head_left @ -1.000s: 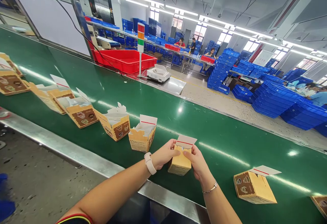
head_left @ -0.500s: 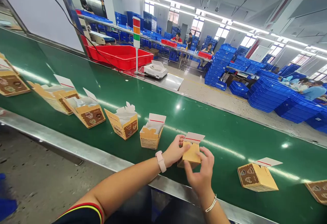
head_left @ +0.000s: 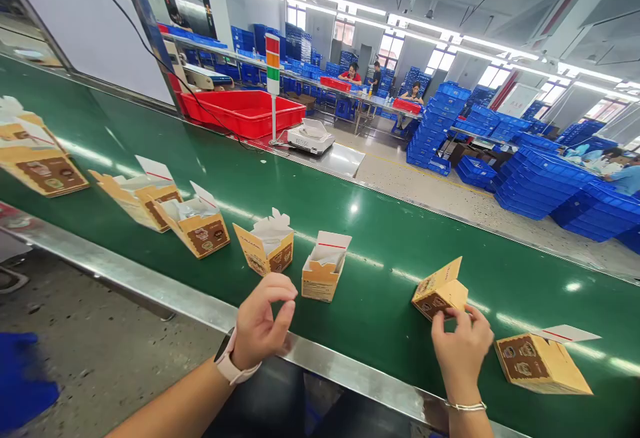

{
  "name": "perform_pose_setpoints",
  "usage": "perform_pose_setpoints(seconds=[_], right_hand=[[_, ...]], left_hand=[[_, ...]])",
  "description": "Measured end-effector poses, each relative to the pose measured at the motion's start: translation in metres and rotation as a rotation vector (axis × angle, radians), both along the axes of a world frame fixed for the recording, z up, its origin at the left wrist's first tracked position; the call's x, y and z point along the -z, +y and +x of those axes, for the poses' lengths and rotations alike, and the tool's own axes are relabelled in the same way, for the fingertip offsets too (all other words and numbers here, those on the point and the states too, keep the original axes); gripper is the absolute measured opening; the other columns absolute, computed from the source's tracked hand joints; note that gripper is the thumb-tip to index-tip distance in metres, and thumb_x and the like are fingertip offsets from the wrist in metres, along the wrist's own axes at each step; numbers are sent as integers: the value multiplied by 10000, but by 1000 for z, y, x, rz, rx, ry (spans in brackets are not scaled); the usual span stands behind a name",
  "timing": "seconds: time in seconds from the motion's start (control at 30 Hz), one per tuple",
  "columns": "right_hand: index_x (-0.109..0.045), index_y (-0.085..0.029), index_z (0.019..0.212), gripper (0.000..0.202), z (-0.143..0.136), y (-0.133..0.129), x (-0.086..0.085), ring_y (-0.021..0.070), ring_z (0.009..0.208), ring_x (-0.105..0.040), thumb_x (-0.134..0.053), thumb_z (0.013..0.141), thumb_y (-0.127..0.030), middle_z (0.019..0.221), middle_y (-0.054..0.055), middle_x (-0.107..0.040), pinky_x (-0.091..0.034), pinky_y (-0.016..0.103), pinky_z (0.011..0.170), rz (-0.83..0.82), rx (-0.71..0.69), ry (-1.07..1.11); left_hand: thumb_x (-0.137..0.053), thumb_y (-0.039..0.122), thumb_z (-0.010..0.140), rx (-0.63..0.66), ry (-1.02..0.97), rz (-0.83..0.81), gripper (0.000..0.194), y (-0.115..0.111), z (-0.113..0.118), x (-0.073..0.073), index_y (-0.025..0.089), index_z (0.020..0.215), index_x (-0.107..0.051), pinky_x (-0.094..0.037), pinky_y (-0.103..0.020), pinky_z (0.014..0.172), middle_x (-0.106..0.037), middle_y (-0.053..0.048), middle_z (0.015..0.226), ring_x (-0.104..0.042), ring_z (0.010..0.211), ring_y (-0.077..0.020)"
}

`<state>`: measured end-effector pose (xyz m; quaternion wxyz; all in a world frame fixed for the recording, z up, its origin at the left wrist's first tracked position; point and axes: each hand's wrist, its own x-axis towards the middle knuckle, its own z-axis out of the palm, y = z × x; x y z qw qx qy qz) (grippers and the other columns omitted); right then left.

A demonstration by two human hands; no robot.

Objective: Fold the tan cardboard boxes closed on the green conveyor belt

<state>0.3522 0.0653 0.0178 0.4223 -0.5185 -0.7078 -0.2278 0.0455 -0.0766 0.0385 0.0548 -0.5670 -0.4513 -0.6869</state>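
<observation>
My right hand point(head_left: 463, 345) has its curled fingers and thumb on the near corner of a small tan-and-brown carton point(head_left: 434, 297), whose printed flap stands raised. My left hand point(head_left: 266, 318), with a pink-strapped watch at the wrist, hovers over the belt's near edge with nothing in it, fingers bent and thumb apart. Just beyond it is an open carton point(head_left: 320, 283) with a white inner flap and a red strip. Another open carton point(head_left: 270, 251) with white lining stands to its left. Right of my right hand sits a carton point(head_left: 550, 365) with its top folded in and a white flap sticking up.
The cartons stand on a green conveyor belt point(head_left: 370, 238) with a metal edge rail point(head_left: 200, 298). More open cartons point(head_left: 207, 228) are to the left. Across the belt are a red bin point(head_left: 250, 115), a signal light point(head_left: 273, 65) and a white scale point(head_left: 311, 137). Blue crates point(head_left: 530, 178) and seated people are farther back.
The carton both hands held has shifted right and turned, its printed flap now up, with only my right hand on it. My left hand has drawn back left. Other cartons appear farther right.
</observation>
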Motion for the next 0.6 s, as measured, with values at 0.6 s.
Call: perform_pose_setpoints(seconds=[0.6], right_hand=[[-585,-304,1205,569,-123,32,-35,293,1141,-507,-717,679,-479,1246,67,-607,-342,522,990,-727,-1020,-79]], left_hand=[[-500,196,853,305,127,-520,489,54,11,26,212,1339,-450,-307,-469,1115,-501,-102,1371,-377,1333,-261]])
